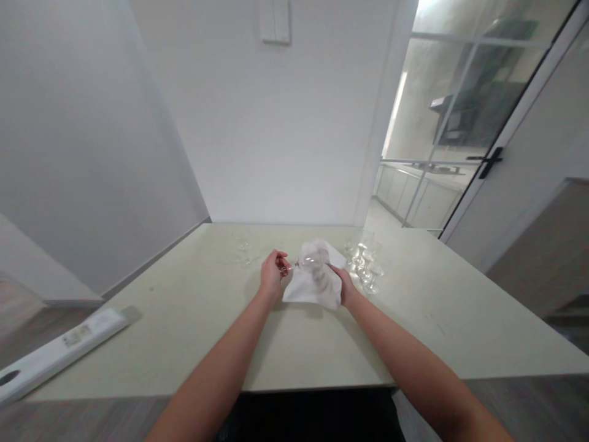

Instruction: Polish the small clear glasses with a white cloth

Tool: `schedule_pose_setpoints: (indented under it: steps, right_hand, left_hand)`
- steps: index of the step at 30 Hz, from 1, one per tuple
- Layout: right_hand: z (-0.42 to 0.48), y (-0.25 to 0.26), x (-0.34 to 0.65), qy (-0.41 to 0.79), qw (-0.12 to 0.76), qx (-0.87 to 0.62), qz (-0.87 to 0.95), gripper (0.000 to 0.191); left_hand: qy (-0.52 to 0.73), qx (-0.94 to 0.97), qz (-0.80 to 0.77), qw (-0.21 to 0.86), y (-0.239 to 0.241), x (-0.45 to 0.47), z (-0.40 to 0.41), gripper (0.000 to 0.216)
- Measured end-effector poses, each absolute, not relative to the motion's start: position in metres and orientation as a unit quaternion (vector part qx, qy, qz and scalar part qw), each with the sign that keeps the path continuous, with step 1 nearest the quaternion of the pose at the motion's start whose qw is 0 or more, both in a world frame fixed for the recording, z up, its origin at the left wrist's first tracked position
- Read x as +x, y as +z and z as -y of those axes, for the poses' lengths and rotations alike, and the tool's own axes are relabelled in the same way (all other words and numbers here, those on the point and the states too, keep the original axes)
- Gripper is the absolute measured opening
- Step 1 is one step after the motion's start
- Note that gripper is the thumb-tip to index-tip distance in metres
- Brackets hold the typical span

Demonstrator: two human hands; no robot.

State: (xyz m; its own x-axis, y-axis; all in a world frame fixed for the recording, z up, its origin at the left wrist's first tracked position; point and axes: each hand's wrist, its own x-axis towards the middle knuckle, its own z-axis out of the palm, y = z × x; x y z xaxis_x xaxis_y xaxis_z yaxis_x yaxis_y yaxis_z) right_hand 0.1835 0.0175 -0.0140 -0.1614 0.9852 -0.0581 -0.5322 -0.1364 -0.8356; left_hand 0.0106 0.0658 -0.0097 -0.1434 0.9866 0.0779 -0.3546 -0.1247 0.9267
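My left hand (272, 273) pinches the foot and stem of a clear wine glass (301, 264) that lies sideways above the pale table (184, 331). The bowl of that glass is wrapped in a white cloth (313, 285), and my right hand (343, 285) is closed on the cloth around it. Fingers show dimly through the fabric. Both forearms reach in from the bottom edge.
Several clear stemmed glasses (365, 261) stand just right of the cloth. Two more glasses (243, 248) stand to the left, near the far wall. A long white box (59, 353) lies over the table's left corner. A glass door (460, 123) opens at the right.
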Motion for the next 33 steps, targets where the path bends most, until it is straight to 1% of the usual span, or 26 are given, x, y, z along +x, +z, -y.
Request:
schedule_pose_setpoints:
  steps: [2,4,7,9,11,13,17,21,23,26,27,29,31,33]
  right_hand:
    - [-0.017,-0.016,0.183,0.643,0.583,-0.338,0.364,0.039]
    - [-0.018,-0.018,0.182,0.605,0.613,-0.323,0.392,0.048]
    - [-0.023,-0.019,0.182,0.572,0.648,-0.303,0.402,0.045]
    - [-0.027,-0.019,0.185,0.557,0.663,-0.316,0.387,0.043]
    - [-0.03,-0.02,0.187,0.545,0.672,-0.336,0.372,0.044]
    - [-0.031,-0.02,0.187,0.536,0.675,-0.344,0.374,0.045]
    - [-0.028,-0.024,0.184,0.529,0.645,-0.35,0.426,0.04]
    - [-0.025,-0.027,0.18,0.498,0.619,-0.388,0.467,0.039]
    - [-0.023,-0.026,0.177,0.487,0.595,-0.383,0.512,0.043]
    - [-0.018,-0.023,0.171,0.503,0.554,-0.331,0.574,0.055]
    - [-0.017,-0.024,0.17,0.517,0.541,-0.314,0.584,0.057]
    - [-0.015,-0.026,0.171,0.556,0.51,-0.301,0.583,0.054]
    - [-0.015,-0.03,0.175,0.61,0.478,-0.322,0.544,0.05]
    - [-0.017,-0.034,0.179,0.65,0.458,-0.353,0.493,0.052]
  left_hand:
    - [0.617,0.422,-0.4,0.53,-0.012,0.012,-0.065,0.028]
    - [0.569,0.483,-0.386,0.542,-0.012,0.014,-0.062,0.028]
    - [0.48,0.568,-0.344,0.574,-0.01,0.018,-0.054,0.029]
    - [0.435,0.608,-0.313,0.586,-0.006,0.019,-0.049,0.028]
    - [0.419,0.644,-0.3,0.566,-0.003,0.018,-0.046,0.027]
    - [0.428,0.668,-0.303,0.528,0.0,0.017,-0.045,0.027]
    - [0.453,0.685,-0.307,0.481,-0.001,0.017,-0.046,0.03]
    - [0.525,0.627,-0.338,0.466,-0.004,0.02,-0.048,0.031]
    - [0.557,0.606,-0.341,0.454,-0.006,0.022,-0.05,0.033]
    - [0.568,0.607,-0.33,0.448,-0.007,0.022,-0.051,0.04]
    - [0.563,0.608,-0.325,0.456,-0.006,0.021,-0.051,0.041]
    - [0.549,0.603,-0.31,0.49,-0.005,0.018,-0.051,0.041]
    - [0.523,0.591,-0.274,0.55,-0.004,0.015,-0.05,0.043]
    - [0.493,0.578,-0.227,0.609,-0.004,0.012,-0.049,0.047]
